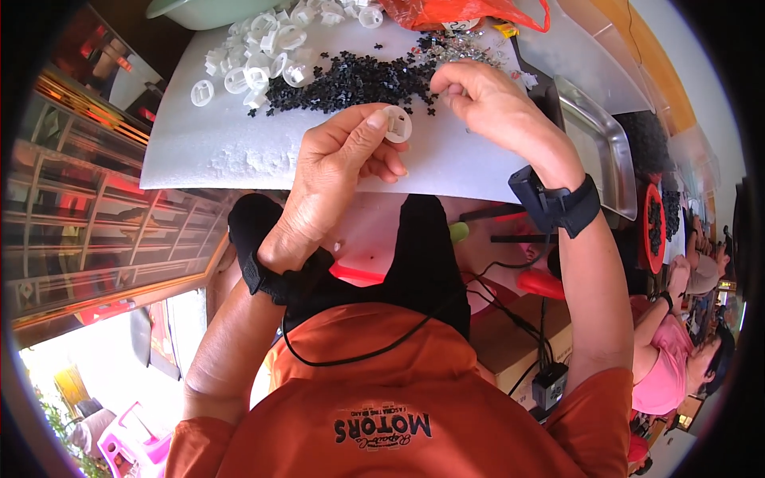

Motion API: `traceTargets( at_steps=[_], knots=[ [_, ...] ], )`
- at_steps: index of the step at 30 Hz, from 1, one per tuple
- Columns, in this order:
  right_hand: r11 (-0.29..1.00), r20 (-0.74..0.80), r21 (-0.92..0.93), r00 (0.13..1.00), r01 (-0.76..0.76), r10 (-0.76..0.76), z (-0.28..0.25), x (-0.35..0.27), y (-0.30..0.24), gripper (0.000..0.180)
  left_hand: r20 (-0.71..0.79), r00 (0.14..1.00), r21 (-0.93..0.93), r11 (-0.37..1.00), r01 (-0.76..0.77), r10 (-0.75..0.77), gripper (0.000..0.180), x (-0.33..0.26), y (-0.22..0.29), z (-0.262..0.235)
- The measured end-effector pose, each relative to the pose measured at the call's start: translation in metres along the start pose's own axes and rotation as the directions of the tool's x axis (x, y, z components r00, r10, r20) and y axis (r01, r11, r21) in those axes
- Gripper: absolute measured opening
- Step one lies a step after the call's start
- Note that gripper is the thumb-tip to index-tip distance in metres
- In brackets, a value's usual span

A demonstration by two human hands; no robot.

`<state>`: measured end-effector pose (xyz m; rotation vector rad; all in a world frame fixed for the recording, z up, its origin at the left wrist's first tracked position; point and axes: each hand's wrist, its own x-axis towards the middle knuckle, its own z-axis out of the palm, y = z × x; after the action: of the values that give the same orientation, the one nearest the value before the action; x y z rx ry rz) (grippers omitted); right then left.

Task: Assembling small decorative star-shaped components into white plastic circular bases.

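Note:
Between the thumb and fingers of my left hand is a round white plastic part with a cut-out in its middle. My right hand hovers at the right end of a heap of small black cross-shaped pieces. Its thumb and forefinger are closed together, and whatever they pinch is too small or hidden to make out. Just beyond that hand lie many small shiny pieces. More white plastic parts are piled at the far left of the white foam-covered tabletop, and one disc lies apart.
A pale green basin and a red plastic bag sit at the far edge. To the right is a metal tray; past it, a red tray of black pieces and a person in pink. Cables hang beside my lap.

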<state>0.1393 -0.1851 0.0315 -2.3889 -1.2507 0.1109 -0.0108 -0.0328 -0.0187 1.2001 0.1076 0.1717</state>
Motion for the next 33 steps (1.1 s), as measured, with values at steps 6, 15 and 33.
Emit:
traceTargets(
  at_steps=[6,15,33],
  knots=[
    [0.991,0.034,-0.024,0.99,-0.135,0.136,0.004,0.009,0.009,0.015,0.01,1.0,0.017,1.0,-0.003,0.003,0.035,0.002,0.0,0.001],
    [0.995,-0.069,-0.096,0.997,-0.03,0.024,0.02,0.011,0.01,0.01,-0.008,1.0,0.012,1.0,-0.007,0.007,0.034,0.0,-0.001,0.002],
    [0.993,-0.005,-0.037,0.994,-0.111,0.111,0.003,-0.022,0.0,0.015,0.016,1.0,-0.042,0.999,0.003,-0.003,0.033,0.004,-0.001,-0.002]
  ],
)
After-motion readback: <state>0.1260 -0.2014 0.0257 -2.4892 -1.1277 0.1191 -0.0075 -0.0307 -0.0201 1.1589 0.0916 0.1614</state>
